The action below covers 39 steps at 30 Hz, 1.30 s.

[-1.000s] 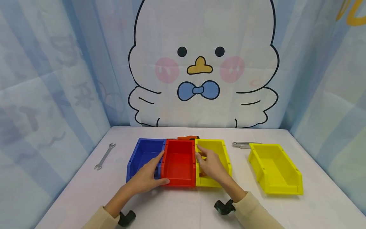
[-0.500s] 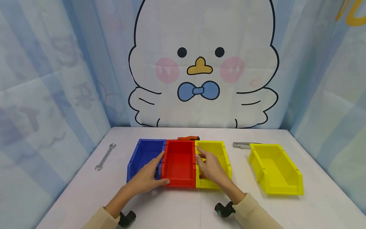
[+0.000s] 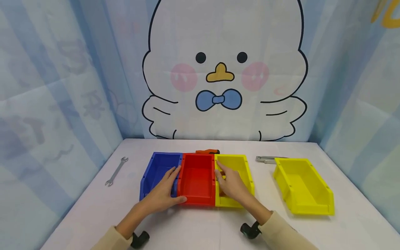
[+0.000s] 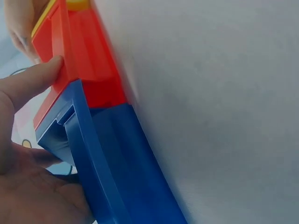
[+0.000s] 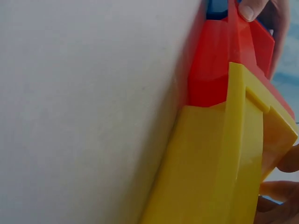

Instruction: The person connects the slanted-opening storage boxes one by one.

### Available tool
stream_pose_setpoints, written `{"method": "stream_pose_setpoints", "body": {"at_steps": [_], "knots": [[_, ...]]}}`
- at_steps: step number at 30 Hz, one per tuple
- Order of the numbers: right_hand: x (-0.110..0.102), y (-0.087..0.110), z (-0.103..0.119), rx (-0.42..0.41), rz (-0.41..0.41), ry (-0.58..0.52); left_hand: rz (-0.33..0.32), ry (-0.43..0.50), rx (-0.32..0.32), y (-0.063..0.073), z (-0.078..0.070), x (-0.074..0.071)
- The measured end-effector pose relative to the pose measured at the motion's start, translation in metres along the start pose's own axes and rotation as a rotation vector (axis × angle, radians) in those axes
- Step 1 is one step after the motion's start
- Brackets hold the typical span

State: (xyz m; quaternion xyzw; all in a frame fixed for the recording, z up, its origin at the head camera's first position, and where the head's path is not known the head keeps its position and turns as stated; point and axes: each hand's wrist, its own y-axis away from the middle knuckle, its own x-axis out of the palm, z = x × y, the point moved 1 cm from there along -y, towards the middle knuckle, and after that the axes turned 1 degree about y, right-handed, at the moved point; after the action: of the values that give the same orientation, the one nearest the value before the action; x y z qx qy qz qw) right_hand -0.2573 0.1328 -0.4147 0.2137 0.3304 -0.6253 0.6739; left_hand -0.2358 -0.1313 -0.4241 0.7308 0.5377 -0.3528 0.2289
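Three plastic bins stand side by side: a blue bin (image 3: 153, 173), a red bin (image 3: 197, 180) and a yellow bin (image 3: 237, 163). My left hand (image 3: 162, 194) reaches over the blue bin, its fingertips at the wall shared with the red one. Its thumb (image 4: 39, 79) touches the red bin's front edge. Over the yellow bin is my right hand (image 3: 232, 184), with index finger and thumb against the wall beside the red bin. In the right wrist view its other fingers (image 5: 280, 196) show partly behind the yellow wall.
A second yellow bin (image 3: 304, 184) stands apart on the right, with a silver utility knife (image 3: 265, 159) behind it. On the left lies an open-ended wrench (image 3: 117, 172). An orange handle (image 3: 207, 151) pokes out behind the red bin. Fabric walls surround the table (image 3: 200, 229).
The yellow bin under my right hand has slid very slightly toward me. More of my left hand's fingers show at the blue wall. Otherwise the hands keep their places.
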Motion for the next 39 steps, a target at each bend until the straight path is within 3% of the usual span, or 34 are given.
{"method": "stream_pose_setpoints", "body": {"at_steps": [7,11,14,22,29,39], "knots": [[-0.024,0.015,-0.001,-0.040,0.030,-0.005,-0.079,-0.063,0.046,0.000,-0.010,0.008],[-0.050,0.024,-0.002,-0.056,0.049,-0.064,-0.155,-0.169,0.096,-0.005,-0.025,0.013],[-0.072,0.028,-0.008,-0.070,0.026,-0.037,-0.169,-0.202,0.131,-0.010,-0.038,0.018],[-0.127,0.041,-0.042,-0.052,-0.079,0.066,-0.045,-0.264,0.203,-0.016,-0.059,0.037],[-0.172,0.055,-0.091,-0.002,-0.214,0.297,0.099,-0.165,0.115,-0.021,-0.065,0.053],[-0.225,0.068,-0.164,0.120,-0.310,0.391,0.160,-0.106,0.045,-0.025,-0.067,0.057]]}}
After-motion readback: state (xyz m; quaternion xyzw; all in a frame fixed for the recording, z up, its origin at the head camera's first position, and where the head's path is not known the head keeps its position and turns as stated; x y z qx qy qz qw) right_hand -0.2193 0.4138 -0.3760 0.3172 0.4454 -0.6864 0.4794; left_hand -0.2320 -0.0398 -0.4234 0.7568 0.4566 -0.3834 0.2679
